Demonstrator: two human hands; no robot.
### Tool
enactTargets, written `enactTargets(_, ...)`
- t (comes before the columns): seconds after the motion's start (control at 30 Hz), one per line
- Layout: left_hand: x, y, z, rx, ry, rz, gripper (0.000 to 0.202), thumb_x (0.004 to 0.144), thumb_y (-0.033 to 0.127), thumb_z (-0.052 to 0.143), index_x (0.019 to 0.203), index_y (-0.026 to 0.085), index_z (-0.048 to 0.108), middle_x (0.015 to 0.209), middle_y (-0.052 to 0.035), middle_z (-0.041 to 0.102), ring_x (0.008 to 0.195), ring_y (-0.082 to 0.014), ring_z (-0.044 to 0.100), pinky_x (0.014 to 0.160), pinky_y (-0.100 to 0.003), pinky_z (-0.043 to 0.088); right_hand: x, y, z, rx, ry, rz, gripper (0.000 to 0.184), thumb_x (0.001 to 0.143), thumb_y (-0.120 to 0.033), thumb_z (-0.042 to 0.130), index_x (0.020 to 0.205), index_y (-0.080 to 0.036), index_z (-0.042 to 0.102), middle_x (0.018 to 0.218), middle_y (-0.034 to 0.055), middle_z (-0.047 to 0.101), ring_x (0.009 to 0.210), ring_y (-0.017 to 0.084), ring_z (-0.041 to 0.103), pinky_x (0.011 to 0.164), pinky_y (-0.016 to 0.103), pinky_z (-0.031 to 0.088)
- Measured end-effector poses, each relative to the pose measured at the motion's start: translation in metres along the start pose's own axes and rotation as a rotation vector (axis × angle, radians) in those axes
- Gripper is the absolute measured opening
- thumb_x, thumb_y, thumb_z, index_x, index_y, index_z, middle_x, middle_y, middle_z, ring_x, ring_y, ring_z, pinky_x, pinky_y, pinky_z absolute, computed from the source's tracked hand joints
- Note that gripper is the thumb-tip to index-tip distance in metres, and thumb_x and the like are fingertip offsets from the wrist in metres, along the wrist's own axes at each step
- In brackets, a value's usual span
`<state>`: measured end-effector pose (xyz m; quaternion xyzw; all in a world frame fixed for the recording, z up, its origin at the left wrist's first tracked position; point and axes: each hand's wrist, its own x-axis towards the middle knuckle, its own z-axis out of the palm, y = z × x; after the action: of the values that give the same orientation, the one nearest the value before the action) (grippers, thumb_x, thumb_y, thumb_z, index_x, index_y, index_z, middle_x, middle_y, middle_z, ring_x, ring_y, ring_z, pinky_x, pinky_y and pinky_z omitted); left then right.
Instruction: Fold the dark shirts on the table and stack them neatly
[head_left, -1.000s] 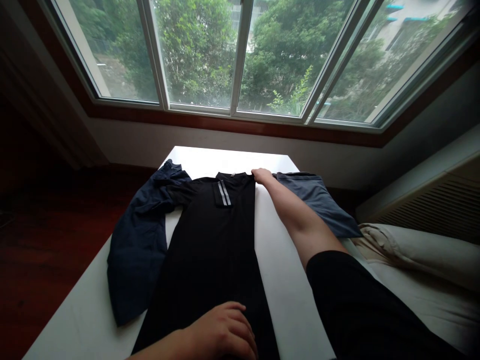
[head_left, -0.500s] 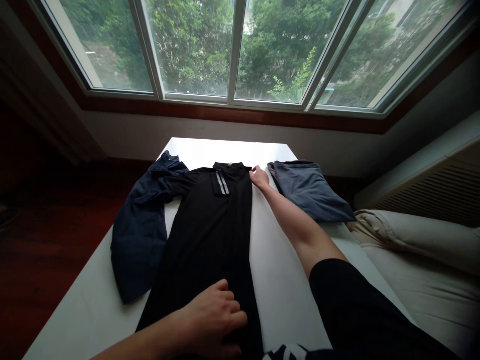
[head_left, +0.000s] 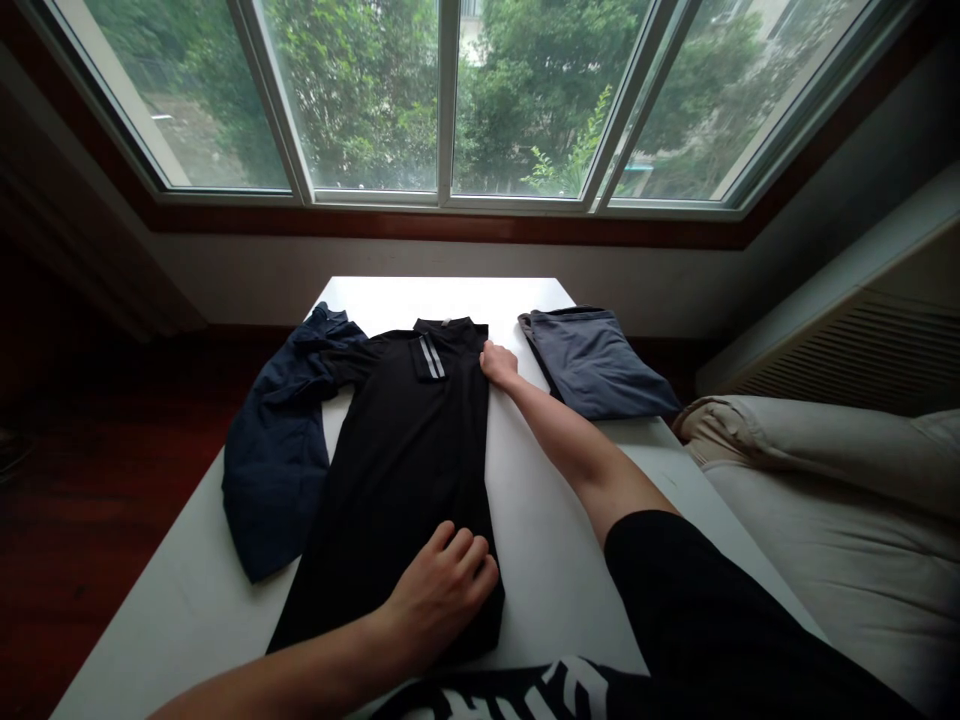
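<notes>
A black shirt (head_left: pixel 405 460) with two pale stripes on its sleeve lies with its right side folded inward. Its collar points to the far end. My right hand (head_left: pixel 499 365) is closed on the shirt's right edge, just below the shoulder. Closer to me, my left hand (head_left: pixel 446 585) rests over the lower right part, its fingers curled down onto the fabric. The fingertips of the left hand are hidden. To the left lies a dark navy garment (head_left: pixel 277 450), with the shirt's other sleeve reaching onto it. A folded grey-blue garment (head_left: pixel 600 365) sits on the right.
The clothes lie on a white table (head_left: pixel 566 560). Beyond its far edge is a wall with a wide window (head_left: pixel 442 100). A beige padded seat (head_left: pixel 817 500) stands at the right, and dark red wooden flooring (head_left: pixel 97 500) shows at the left.
The view has shifted slightly. My left hand has moved a little forward on the shirt, whose lower end now shows beside it. My right hand sits slightly lower along the shirt's edge, fingers more closed.
</notes>
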<state>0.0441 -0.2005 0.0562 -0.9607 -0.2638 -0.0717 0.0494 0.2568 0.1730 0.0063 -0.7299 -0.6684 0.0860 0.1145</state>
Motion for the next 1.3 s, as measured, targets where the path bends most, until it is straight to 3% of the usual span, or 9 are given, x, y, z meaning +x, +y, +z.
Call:
enactTargets(0.1,0.004,0.006,0.002,-0.015,0.098,0.072,0.003,0.098,0.016,0.056,0.098,0.017,0.059,0.091,-0.0052,0.058,0.079,-0.0204,0.053,0.075,-0.038,0.042,0.000,0.004,-0.003,0.053,0.030,0.049,0.032,0.105,-0.037,0.040,0.125,-0.018,0.057,0.122,0.0182,0.068,0.114,0.031,0.064,0.094,0.040,0.049)
enactTargets(0.23,0.002,0.014,0.002,-0.093,0.260,0.232,0.006,0.100,0.018,0.053,0.099,0.018,0.060,0.082,-0.0028,0.056,0.069,-0.0160,0.047,0.063,-0.034,0.037,0.005,0.011,-0.009,0.116,0.030,0.123,0.031,0.105,-0.037,0.040,0.124,-0.019,0.057,0.120,0.0174,0.069,0.111,0.030,0.065,0.091,0.037,0.050)
enactTargets(0.4,0.000,0.022,0.003,-0.207,0.324,0.318,0.005,0.100,0.023,0.054,0.101,0.020,0.058,0.078,-0.0007,0.055,0.062,-0.0138,0.044,0.057,-0.032,0.033,0.015,0.018,-0.013,0.172,0.033,0.162,0.029,0.103,-0.036,0.044,0.122,-0.020,0.059,0.122,0.0163,0.069,0.112,0.029,0.065,0.090,0.036,0.050)
enactTargets(0.6,0.008,0.029,0.013,-0.221,0.152,0.256,0.005,0.104,0.023,0.052,0.102,0.020,0.054,0.081,-0.0004,0.057,0.068,-0.0151,0.050,0.063,-0.033,0.036,0.020,0.019,-0.015,0.230,-0.040,0.173,0.029,0.100,-0.040,0.049,0.112,-0.021,0.067,0.108,0.0125,0.074,0.096,0.026,0.070,0.080,0.031,0.053)
enactTargets(0.77,0.009,0.029,0.026,-0.205,-0.020,0.093,0.015,0.099,0.031,0.060,0.104,0.019,0.052,0.090,-0.0031,0.060,0.076,-0.0191,0.054,0.067,-0.035,0.039,0.026,0.008,-0.008,0.137,0.046,0.165,0.043,0.099,-0.055,0.048,0.116,-0.020,0.066,0.117,0.0159,0.072,0.110,0.029,0.068,0.088,0.035,0.053)
enactTargets(0.93,0.013,0.028,0.042,-0.268,0.100,0.192,0.015,0.098,0.030,0.059,0.090,0.021,0.049,0.081,0.0006,0.057,0.067,-0.0160,0.050,0.061,-0.033,0.030,0.039,-0.004,-0.006,0.068,0.069,0.196,0.050,0.099,-0.057,0.050,0.125,-0.016,0.061,0.125,0.0213,0.068,0.115,0.034,0.066,0.092,0.041,0.052)
enactTargets(1.03,0.015,0.026,0.051,-0.288,0.156,0.236,0.020,0.101,0.030,0.057,0.085,0.021,0.049,0.074,0.0016,0.056,0.062,-0.0145,0.046,0.058,-0.034,0.024,0.045,-0.009,-0.008,0.031,0.048,0.161,0.043,0.101,-0.049,0.050,0.129,-0.017,0.059,0.125,0.0205,0.068,0.116,0.034,0.065,0.093,0.042,0.051)
enactTargets(1.17,0.015,0.024,0.062,-0.313,0.136,0.256,0.022,0.103,0.037,0.058,0.087,0.022,0.053,0.074,0.0027,0.058,0.061,-0.0141,0.046,0.060,-0.033,0.025,0.050,-0.011,-0.007,-0.012,0.030,0.051,0.032,0.106,-0.037,0.043,0.130,-0.022,0.056,0.123,0.0181,0.069,0.116,0.030,0.066,0.095,0.040,0.049)
enactTargets(1.3,0.014,0.025,0.075,-0.389,0.082,0.263,0.024,0.105,0.042,0.056,0.091,0.022,0.058,0.074,0.0039,0.062,0.061,-0.0136,0.049,0.060,-0.032,0.027,0.056,-0.009,-0.003,-0.039,0.084,0.020,0.034,0.108,-0.035,0.035,0.134,-0.022,0.053,0.118,0.0180,0.070,0.111,0.030,0.067,0.093,0.040,0.048)
